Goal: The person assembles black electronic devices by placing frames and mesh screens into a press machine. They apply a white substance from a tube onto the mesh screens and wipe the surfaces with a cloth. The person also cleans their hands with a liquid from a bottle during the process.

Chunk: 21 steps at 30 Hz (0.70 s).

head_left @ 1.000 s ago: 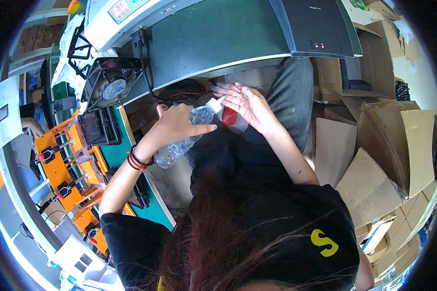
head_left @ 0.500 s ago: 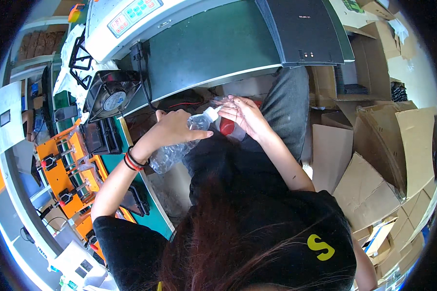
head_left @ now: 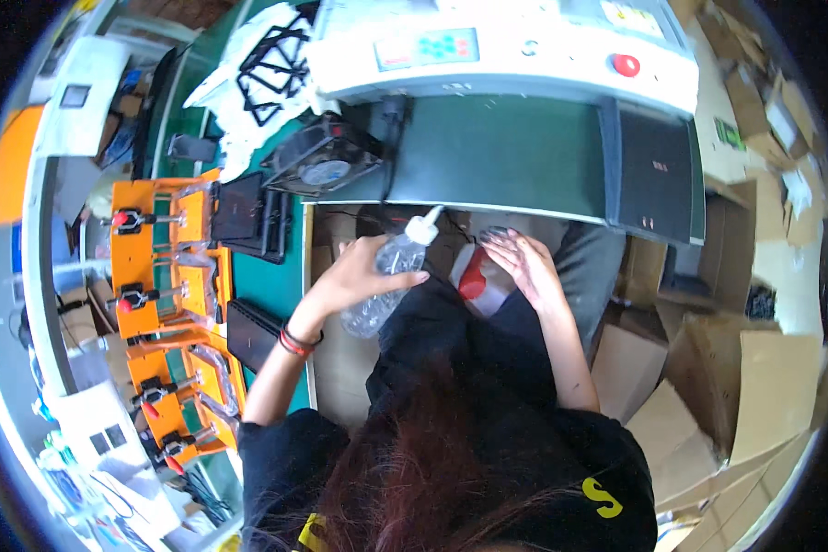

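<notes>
My left hand [head_left: 354, 274] is wrapped round a clear plastic squeeze bottle [head_left: 396, 267] with a white pointed nozzle. The bottle leans, nozzle up, just short of the table's front edge. To its right my right hand [head_left: 529, 267] is held palm up, fingers stretched out and holding nothing I can see. Dark smudges cover its fingertips. Beside and partly behind that hand, near my lap, is a red and whitish translucent object [head_left: 474, 283] whose kind I cannot make out.
A green table [head_left: 497, 147] runs in front, below a white machine with a control panel [head_left: 428, 49] and red button. A black fan [head_left: 322, 161] stands at its left corner. Orange clamp fixtures [head_left: 156, 267] line the left. Dark flat panels [head_left: 655, 170] lie right, cardboard boxes [head_left: 708, 386] beyond.
The view has shifted. The bottle's nozzle, earlier close to my right palm, now points up and away from it. My two hands are farther apart.
</notes>
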Motion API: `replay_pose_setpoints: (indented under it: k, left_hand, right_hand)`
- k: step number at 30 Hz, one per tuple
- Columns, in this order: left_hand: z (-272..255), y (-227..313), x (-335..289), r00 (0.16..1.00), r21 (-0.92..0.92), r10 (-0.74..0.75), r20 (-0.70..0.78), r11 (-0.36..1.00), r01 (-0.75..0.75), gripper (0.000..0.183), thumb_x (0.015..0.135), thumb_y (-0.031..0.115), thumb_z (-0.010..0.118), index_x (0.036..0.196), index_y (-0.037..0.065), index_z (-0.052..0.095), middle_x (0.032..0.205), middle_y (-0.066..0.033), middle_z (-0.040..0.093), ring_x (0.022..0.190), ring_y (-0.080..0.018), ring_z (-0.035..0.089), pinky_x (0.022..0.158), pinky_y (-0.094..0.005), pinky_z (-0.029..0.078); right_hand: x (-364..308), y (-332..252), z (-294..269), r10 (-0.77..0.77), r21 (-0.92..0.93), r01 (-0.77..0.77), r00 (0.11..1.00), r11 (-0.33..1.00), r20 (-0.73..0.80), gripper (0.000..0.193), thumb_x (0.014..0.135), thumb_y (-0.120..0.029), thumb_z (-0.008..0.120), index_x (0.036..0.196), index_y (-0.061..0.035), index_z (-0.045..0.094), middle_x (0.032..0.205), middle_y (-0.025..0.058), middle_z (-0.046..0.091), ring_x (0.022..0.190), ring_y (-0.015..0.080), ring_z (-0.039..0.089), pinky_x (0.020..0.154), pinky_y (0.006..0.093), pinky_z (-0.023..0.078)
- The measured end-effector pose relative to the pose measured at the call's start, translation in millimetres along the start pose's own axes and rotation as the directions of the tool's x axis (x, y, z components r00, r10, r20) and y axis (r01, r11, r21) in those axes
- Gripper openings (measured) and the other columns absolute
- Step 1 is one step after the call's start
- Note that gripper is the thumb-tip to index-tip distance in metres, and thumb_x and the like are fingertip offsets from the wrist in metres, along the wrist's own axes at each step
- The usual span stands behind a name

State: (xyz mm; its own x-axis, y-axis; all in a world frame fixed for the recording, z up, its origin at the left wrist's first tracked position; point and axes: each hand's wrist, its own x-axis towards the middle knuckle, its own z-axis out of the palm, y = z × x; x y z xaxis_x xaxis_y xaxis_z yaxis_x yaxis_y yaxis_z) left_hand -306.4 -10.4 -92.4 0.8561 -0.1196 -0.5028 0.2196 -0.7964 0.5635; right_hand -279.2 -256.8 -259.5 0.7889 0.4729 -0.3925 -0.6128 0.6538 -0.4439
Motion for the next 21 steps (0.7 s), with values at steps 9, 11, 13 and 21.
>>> replay_pose_setpoints:
  k: [9, 11, 13, 21]
  left_hand:
    - [-114.2, -49.1, -102.0, 0.453, -0.362, -0.201, -0.869, 0.882, -0.303, 0.034, 0.078, 0.023, 0.065, 0.102, -0.001, 0.060, 0.092, -0.0047, 0.062, 0.081, -0.0107, 0.057, 0.073, -0.0268, 0.046]
    - [-155.2, -60.3, -70.6, 0.399, -0.353, -0.167, -0.902, 0.816, -0.457, 0.033, 0.081, 0.024, 0.065, 0.101, -0.002, 0.060, 0.091, -0.0051, 0.063, 0.079, -0.0106, 0.058, 0.072, -0.0263, 0.046]
    - [-186.8, -70.1, -44.9, 0.344, -0.279, -0.107, -0.933, 0.821, -0.499, 0.035, 0.080, 0.025, 0.068, 0.100, -0.003, 0.061, 0.090, -0.0058, 0.064, 0.077, -0.0108, 0.058, 0.072, -0.0258, 0.046]
    - [-208.9, -146.8, 64.4, 0.344, -0.025, 0.076, -0.936, 0.960, -0.280, 0.048, 0.071, 0.038, 0.075, 0.087, -0.007, 0.066, 0.081, -0.0108, 0.066, 0.074, -0.0127, 0.059, 0.071, -0.0274, 0.046]
  right_hand:
    - [19.2, -17.4, -9.6, 0.192, -0.384, -0.170, 0.981, 0.908, 0.020, 0.032, 0.095, -0.013, 0.043, 0.113, 0.0138, 0.042, 0.115, 0.0271, 0.052, 0.107, 0.0325, 0.056, 0.093, 0.0390, 0.047]
    - [18.4, -18.0, -9.1, 0.179, -0.464, -0.157, 0.984, 0.872, 0.002, 0.030, 0.094, -0.010, 0.045, 0.111, 0.0135, 0.044, 0.112, 0.0249, 0.054, 0.106, 0.0313, 0.057, 0.092, 0.0379, 0.048]
    - [15.6, -16.9, 5.8, 0.182, -0.480, -0.159, 0.983, 0.863, 0.002, 0.021, 0.089, -0.005, 0.053, 0.103, 0.0109, 0.051, 0.104, 0.0197, 0.059, 0.098, 0.0263, 0.061, 0.087, 0.0341, 0.051]
    - [10.8, -1.2, 33.9, -0.049, -0.672, -0.033, 0.993, 0.740, -0.103, 0.012, 0.079, -0.011, 0.069, 0.081, -0.0014, 0.062, 0.072, 0.0037, 0.062, 0.064, 0.0074, 0.058, 0.055, 0.0186, 0.043]
